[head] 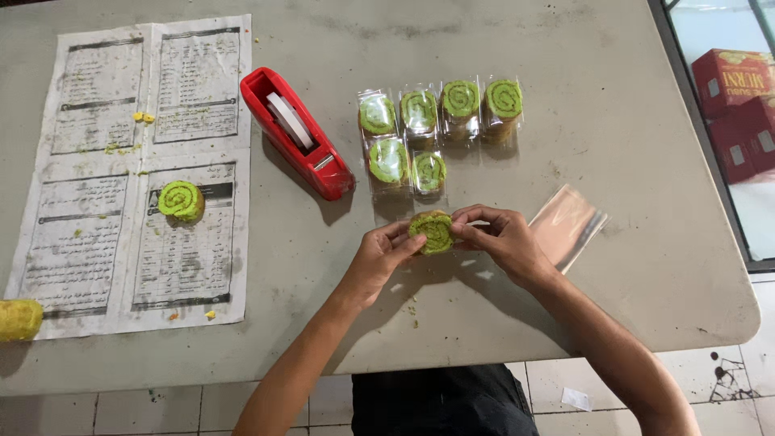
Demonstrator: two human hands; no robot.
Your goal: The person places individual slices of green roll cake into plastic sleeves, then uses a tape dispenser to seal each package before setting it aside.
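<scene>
While both hands' fingers [476,224] pinch the round green swirl cake slice [433,232] above the grey desk [613,121], squeezing might crumble it.

hands [440,242] together, fingers pinching, forearms converging

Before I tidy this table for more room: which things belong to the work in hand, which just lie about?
In use: left hand, right hand, roll slice, clear bags, wrapped slices, tape dispenser.
Lying about: red boxes, floor scrap.
</scene>
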